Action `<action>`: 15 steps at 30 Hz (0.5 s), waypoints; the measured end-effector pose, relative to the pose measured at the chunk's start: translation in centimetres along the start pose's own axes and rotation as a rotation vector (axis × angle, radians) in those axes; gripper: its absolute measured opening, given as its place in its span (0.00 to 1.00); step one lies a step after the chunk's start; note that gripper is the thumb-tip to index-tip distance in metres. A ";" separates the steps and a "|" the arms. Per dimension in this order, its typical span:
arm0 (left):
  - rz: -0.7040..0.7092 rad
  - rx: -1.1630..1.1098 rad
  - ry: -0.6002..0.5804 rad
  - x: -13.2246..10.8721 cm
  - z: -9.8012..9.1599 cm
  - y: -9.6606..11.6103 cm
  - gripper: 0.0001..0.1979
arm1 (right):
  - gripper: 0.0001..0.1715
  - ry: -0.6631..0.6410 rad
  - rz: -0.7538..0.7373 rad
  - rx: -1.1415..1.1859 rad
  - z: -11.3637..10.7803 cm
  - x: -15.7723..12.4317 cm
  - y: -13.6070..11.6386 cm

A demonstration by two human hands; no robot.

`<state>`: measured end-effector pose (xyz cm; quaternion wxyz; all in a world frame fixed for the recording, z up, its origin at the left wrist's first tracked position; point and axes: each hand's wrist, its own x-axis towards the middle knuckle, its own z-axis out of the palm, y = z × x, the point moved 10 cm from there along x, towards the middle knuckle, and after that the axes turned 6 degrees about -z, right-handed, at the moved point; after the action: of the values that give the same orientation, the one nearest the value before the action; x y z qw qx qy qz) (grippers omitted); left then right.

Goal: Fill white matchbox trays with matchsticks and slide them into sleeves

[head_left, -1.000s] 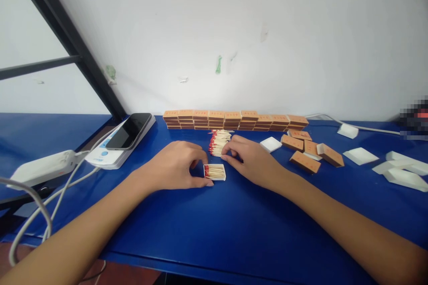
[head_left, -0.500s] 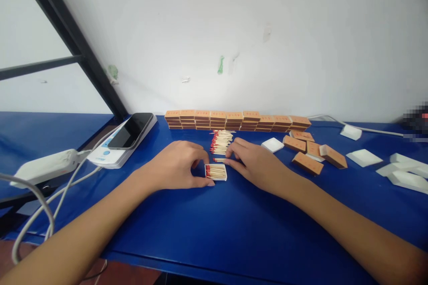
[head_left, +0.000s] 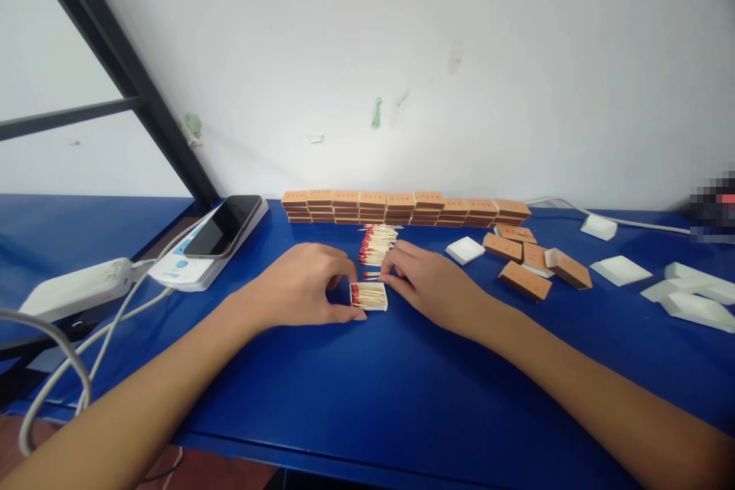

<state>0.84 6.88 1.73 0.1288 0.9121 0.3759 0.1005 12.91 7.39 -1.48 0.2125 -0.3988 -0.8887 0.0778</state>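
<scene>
A white matchbox tray [head_left: 377, 308] holding red-tipped matches [head_left: 370, 295] lies on the blue table. My left hand [head_left: 310, 285] grips its left end, the thumb at the near corner and the index finger at the far one. Just beyond the tray are a few loose matches [head_left: 371, 276], their red heads pointing left. My right hand [head_left: 428, 279] has its thumb and index finger closed on the right ends of these matches. Behind them a larger pile of matches [head_left: 377, 245] is spread out, its right edge partly covered by my right hand.
Stacked matchboxes [head_left: 373, 207] form a row along the wall. To the right lie loose matchbox sleeves [head_left: 525, 281] and white trays [head_left: 620, 270], one tray [head_left: 465, 249] close to my right hand. At left are a phone [head_left: 223, 226] on a white device, a power strip [head_left: 77, 289] and cables.
My right thumb and fingertips have shifted slightly at the ends of the loose matches. The left hand keeps its hold on the tray. The view has moved a little.
</scene>
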 end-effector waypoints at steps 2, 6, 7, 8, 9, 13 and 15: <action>-0.003 -0.001 0.003 0.0 0.0 0.0 0.19 | 0.03 0.017 -0.005 0.017 0.0 0.1 0.0; -0.003 -0.001 0.006 0.0 0.0 0.0 0.19 | 0.05 0.020 -0.007 0.025 0.2 0.1 0.1; -0.002 0.001 0.004 0.0 0.0 0.0 0.19 | 0.06 0.011 -0.003 0.023 0.2 0.1 0.1; -0.003 0.004 0.005 0.0 0.0 -0.1 0.18 | 0.06 0.002 0.002 0.019 0.2 0.1 0.2; -0.006 0.006 0.008 0.0 0.0 -0.1 0.18 | 0.06 -0.003 0.008 0.017 0.0 0.1 0.2; -0.012 0.011 0.009 0.0 -0.1 -0.1 0.19 | 0.06 0.057 0.019 0.061 -1.4 -0.1 -0.3; -0.006 0.009 0.001 0.0 0.0 0.0 0.19 | 0.06 0.094 0.021 0.089 -1.9 -0.2 -1.0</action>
<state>0.84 6.90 1.68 0.1249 0.9115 0.3792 0.0986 13.16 6.49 0.43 0.2709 -0.4014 -0.8691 0.1006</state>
